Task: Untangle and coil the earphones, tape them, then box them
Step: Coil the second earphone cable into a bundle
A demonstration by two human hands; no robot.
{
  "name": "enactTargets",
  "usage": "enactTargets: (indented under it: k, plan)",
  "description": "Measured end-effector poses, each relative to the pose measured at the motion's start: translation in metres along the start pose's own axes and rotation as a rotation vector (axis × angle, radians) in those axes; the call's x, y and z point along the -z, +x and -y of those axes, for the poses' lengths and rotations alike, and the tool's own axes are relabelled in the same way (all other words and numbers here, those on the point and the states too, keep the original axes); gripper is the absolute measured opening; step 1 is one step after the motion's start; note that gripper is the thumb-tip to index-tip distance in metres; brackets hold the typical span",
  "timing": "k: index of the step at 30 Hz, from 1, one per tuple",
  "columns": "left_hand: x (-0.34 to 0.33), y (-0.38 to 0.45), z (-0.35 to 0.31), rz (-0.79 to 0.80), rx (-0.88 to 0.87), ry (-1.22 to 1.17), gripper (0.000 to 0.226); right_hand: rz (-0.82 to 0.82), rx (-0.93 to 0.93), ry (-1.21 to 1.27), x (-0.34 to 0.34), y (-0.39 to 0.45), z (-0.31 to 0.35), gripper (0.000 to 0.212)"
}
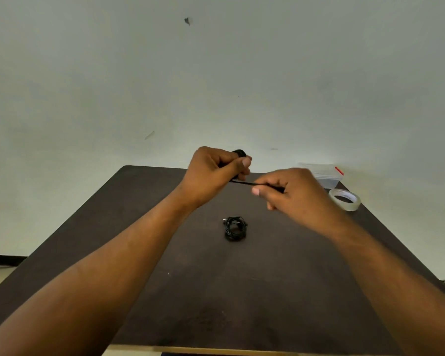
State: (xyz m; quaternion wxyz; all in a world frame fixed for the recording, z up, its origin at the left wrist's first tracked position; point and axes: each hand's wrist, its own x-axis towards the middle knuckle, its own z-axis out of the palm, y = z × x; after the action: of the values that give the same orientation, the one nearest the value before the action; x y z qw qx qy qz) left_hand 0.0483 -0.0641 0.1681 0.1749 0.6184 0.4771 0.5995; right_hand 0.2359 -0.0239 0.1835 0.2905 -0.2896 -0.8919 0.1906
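A dark brown bench [144,253] stands before a pale wall, with a tape roll [344,199] and a clear box [324,176] at the frame's right. Above centre, the left hand [213,173] grips black coiled earphones [239,152], whose thin cable [244,183] runs nearly horizontally, left to right, to the pinching right hand [293,194]. A 2nd black coil [234,228] lies flat at mid-bench.

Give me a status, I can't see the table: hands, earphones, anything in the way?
Left hand grips a coiled earphone bundle; right hand pinches its cable. Second coiled earphones on table. Tape roll, box far right, nothing obstructing.
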Motion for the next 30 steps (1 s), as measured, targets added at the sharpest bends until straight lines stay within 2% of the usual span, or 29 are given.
enactTargets:
  k: [3,7,10,13,17,19,22,24,26,30]
  plan:
    - [-0.003,-0.001,-0.006,0.184,0.056,-0.009,0.026,0.068,0.081,-0.153,0.03,0.005,0.006,0.009]
    - [-0.008,-0.003,-0.005,0.381,0.144,-0.207,0.022,0.102,0.217,-0.101,0.053,0.016,0.006,0.011]
    - [-0.01,-0.007,-0.002,0.41,0.191,-0.446,0.025,0.025,0.328,-0.061,0.054,0.022,-0.003,0.012]
    - [-0.013,-0.01,0.0,0.451,0.214,-0.562,0.028,-0.028,0.424,0.034,0.04,0.023,-0.015,0.014]
    - [-0.017,-0.013,0.008,0.367,0.305,-0.681,0.03,-0.24,0.556,-0.003,0.009,0.034,-0.035,0.017]
    - [-0.019,-0.015,0.013,0.297,0.369,-0.792,0.032,-0.323,0.452,0.201,-0.017,0.036,-0.042,0.018]
    - [-0.024,-0.017,0.02,0.215,0.459,-0.89,0.034,-0.343,0.195,0.661,-0.057,0.034,-0.047,0.021]
    - [-0.027,-0.02,0.029,0.16,0.513,-0.911,0.035,-0.361,0.076,0.877,-0.077,0.033,-0.054,0.016]
    - [-0.028,-0.021,0.039,0.099,0.551,-0.93,0.04,-0.365,-0.017,0.989,-0.091,0.033,-0.059,0.016]
    - [-0.026,-0.017,0.061,-0.09,0.572,-0.914,0.048,-0.401,-0.15,1.013,-0.113,0.036,-0.072,0.027]
